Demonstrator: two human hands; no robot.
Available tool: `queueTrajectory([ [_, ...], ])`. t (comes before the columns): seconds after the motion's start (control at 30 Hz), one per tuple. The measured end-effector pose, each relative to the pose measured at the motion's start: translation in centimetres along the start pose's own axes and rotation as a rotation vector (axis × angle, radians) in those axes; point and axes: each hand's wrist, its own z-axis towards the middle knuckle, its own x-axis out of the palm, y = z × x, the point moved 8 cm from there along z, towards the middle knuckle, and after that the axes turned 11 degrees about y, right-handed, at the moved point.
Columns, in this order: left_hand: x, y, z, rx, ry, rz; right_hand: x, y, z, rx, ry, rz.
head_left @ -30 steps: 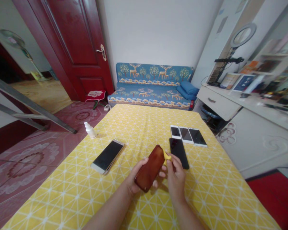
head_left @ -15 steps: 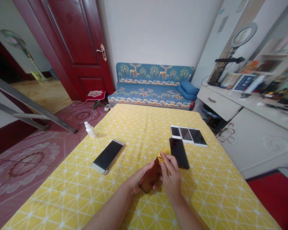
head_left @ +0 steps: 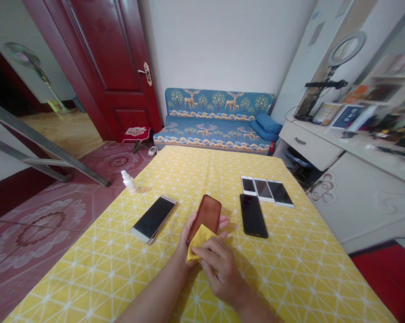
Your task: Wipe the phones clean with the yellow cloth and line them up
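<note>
My left hand (head_left: 186, 237) holds a reddish-brown translucent phone case (head_left: 207, 213) tilted above the table, fingers wrapped round its far side. Pinched in my right hand (head_left: 219, 262), a yellow cloth (head_left: 200, 237) lies over the near end of the case. To the right a black phone (head_left: 253, 215) rests on the tablecloth. Behind it three white-framed phones lie in a row, among them a small one (head_left: 248, 185), a middle one (head_left: 263, 189) and a larger one (head_left: 279, 193). A phone with a white frame (head_left: 154, 218) lies on the left.
A white spray bottle (head_left: 129, 182) stands near the left edge of the table with its yellow patterned cloth (head_left: 202, 170). Beyond are a blue sofa (head_left: 216, 119), a red stool (head_left: 137, 133) and a red door (head_left: 104, 54). A white cabinet (head_left: 364, 193) stands at the right.
The case has turned to show its broad inner or outer face. My right hand and the cloth have moved from its far end down to its near end.
</note>
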Motion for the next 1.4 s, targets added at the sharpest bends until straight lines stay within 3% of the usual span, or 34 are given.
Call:
queueTrajectory([
  [0.13,-0.4,-0.9,0.3,0.041,0.055,-0.075,-1.5,-2.4,-0.5,0.101,-0.168,-0.072],
  [0.23,-1.1,-2.4,0.4,0.153,0.001,-0.12,-2.4,-4.4,-0.8,0.194,-0.253,-0.116],
  [0.37,-2.8,-5.0,-0.5,0.387,-0.192,-0.108,-2.1,-4.7,-0.3,0.28,-0.183,-0.254],
  [0.5,-4.3,-6.6,-1.8,0.527,-0.415,0.21,-1.3,-3.3,-0.1,0.246,-0.168,-0.166],
  [0.6,-3.7,-6.0,-1.4,0.492,-0.422,0.418,-1.0,-3.8,-0.5,0.278,-0.249,0.032],
  [0.77,-1.3,-3.9,-0.2,0.42,-0.27,0.466,-1.4,-7.8,-2.8,0.575,-0.462,0.48],
  [0.9,-1.6,-3.0,0.0,0.29,-0.245,0.515,-4.2,-9.7,-5.4,0.669,-0.738,0.821],
  [1.03,-3.1,-2.6,0.2,0.205,-0.284,0.555,-10.0,-10.7,-9.8,0.683,-1.095,0.825],
  [1.17,-3.1,-2.6,0.6,0.19,-0.266,0.658,-14.8,-12.0,-14.6,0.673,-1.304,0.7],
  [1.27,-3.1,-2.6,0.7,0.179,-0.283,0.703,-15.9,-13.6,-17.3,0.75,-1.359,0.63],
  [1.4,-3.3,-2.5,0.7,0.15,-0.302,0.732,-15.3,-15.5,-18.2,0.872,-1.301,0.631],
])
